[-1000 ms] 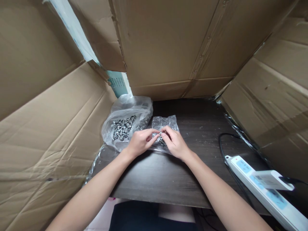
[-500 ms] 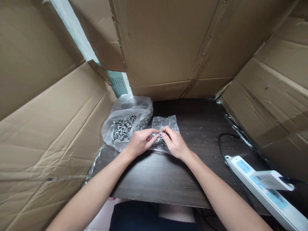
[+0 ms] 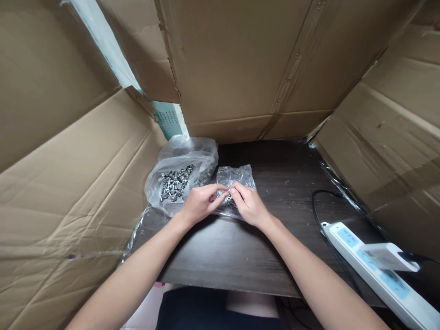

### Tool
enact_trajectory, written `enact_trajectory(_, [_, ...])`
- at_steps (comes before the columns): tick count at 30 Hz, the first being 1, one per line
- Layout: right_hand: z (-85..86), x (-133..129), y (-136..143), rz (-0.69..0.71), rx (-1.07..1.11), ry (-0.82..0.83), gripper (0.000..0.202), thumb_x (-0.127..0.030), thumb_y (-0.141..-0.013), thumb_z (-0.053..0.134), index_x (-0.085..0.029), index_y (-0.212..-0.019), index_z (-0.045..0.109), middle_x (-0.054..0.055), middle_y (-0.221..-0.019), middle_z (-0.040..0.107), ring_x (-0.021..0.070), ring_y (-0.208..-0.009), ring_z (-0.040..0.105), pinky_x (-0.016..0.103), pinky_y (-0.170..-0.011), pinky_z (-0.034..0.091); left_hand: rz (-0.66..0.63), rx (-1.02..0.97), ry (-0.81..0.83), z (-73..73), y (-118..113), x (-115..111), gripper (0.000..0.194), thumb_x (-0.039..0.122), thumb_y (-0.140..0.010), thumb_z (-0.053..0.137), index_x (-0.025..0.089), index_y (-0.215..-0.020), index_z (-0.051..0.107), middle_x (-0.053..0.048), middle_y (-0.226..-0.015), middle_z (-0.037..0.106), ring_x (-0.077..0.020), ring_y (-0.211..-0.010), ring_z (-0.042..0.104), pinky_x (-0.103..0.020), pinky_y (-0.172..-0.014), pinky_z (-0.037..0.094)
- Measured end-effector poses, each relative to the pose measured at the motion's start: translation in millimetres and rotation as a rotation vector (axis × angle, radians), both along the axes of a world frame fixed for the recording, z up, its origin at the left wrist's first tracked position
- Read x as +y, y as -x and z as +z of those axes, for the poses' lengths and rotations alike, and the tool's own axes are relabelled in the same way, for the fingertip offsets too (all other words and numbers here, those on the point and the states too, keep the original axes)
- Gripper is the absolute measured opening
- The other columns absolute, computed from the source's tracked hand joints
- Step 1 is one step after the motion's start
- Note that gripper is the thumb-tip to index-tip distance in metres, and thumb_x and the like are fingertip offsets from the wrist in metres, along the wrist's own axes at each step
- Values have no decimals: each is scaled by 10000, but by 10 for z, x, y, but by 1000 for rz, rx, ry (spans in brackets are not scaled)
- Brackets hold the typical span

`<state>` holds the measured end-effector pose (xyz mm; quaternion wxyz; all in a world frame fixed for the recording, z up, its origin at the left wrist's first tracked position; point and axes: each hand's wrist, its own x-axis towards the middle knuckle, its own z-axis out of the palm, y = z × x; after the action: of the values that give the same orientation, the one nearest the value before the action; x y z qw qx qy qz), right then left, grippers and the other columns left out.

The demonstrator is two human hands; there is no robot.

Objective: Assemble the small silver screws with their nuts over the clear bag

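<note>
My left hand (image 3: 203,200) and my right hand (image 3: 248,201) meet at the fingertips over a small clear plastic bag (image 3: 237,173). Both are closed in a pinch on a tiny metallic piece between them, too small to name. Small metal parts (image 3: 229,200) lie on the small bag just under my fingers, partly hidden by them. To the left of my left hand, a larger open plastic bag (image 3: 206,149) holds several shiny metal screws (image 3: 175,183).
Cardboard walls (image 3: 240,68) stand at the back and both sides of the dark table (image 3: 227,256). A white power strip (image 3: 371,266) with a plugged-in adapter and a black cable (image 3: 314,206) lies at the right.
My right fingertips have shifted slightly and closed a little more around the tiny piece. My left hand has hardly moved.
</note>
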<state>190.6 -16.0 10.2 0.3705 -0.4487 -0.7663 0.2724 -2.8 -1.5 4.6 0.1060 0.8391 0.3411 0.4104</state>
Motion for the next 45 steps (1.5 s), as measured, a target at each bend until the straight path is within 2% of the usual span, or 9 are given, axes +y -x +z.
enact_trajectory(9, [-33, 10, -1, -37, -33, -10, 368, -344, -1037, 340, -228, -692, 390, -11, -626, 456, 153, -574, 432, 296, -583, 323, -9, 10, -8, -18, 0, -3, 227, 329, -989, 577, 154, -1039, 712, 46, -574, 528, -86, -504, 491, -195, -543, 396])
enact_trajectory(13, [5, -14, -17, -13, 35, -15, 47, -257, -957, 468, -223, -941, 497, 19, -830, 557, 181, -731, 533, 310, -688, 419, 13, 3, 0, -11, 6, 7, 202, 311, -984, 588, 158, -1034, 710, 55, -567, 493, -83, -505, 491, -194, -537, 385])
enact_trajectory(22, [-20, 16, 22, -36, 59, -91, 269, -291, -1018, 355, -212, -827, 528, 92, -996, 535, 233, -943, 568, 406, -883, 460, 2, -8, -31, -6, -42, -8, 211, 311, -991, 572, 144, -1013, 699, 62, -547, 478, -81, -484, 474, -190, -520, 373])
enact_trajectory(25, [-24, -2, 12, -31, 80, -121, 90, -222, -923, 475, -206, -996, 526, 122, -1153, 506, 264, -1079, 540, 434, -930, 466, 32, -26, -37, -13, -41, -5, 206, 310, -984, 586, 143, -1012, 702, 63, -547, 485, -81, -483, 480, -191, -523, 375])
enact_trajectory(28, [-19, -27, 7, -60, 96, -145, 264, -201, -855, 520, -202, -1117, 491, 152, -1329, 447, 302, -1212, 479, 469, -962, 454, 42, -51, -43, -27, -49, -3, 197, 304, -979, 595, 141, -1011, 701, 63, -546, 496, -78, -476, 476, -189, -519, 373])
enact_trajectory(30, [-25, -30, 21, -101, 71, -138, 112, -227, -924, 456, -207, -1002, 534, 135, -1253, 508, 295, -1179, 494, 484, -987, 426, 27, -61, -49, -41, -62, -9, 190, 292, -982, 589, 139, -1009, 698, 62, -551, 504, -75, -475, 471, -188, -515, 369])
enact_trajectory(34, [-42, -10, 54, -121, 31, -124, 348, -287, -1019, 340, -212, -719, 500, 87, -932, 562, 245, -935, 547, 441, -897, 443, 18, -57, -28, -73, -81, -19, 164, 278, -974, 598, 154, -1016, 697, 65, -558, 495, -74, -490, 471, -187, -522, 365])
enact_trajectory(40, [11, -6, 9, -85, 61, -205, 198, -235, -863, 510, -199, -1057, 528, 125, -1193, 516, 281, -1156, 501, 464, -999, 417, 39, -113, 19, -99, -73, 1, 138, 258, -951, 631, 153, -1014, 696, 80, -554, 437, -66, -483, 443, -178, -528, 362])
enact_trajectory(45, [19, 16, 25, -221, -27, -165, 259, -284, -996, 407, -210, -804, 564, 83, -1047, 604, 252, -1030, 525, 459, -946, 400, 13, -112, 25, -93, -95, -12, 137, 257, -956, 622, 156, -1019, 689, 84, -550, 431, -62, -472, 425, -172, -525, 363])
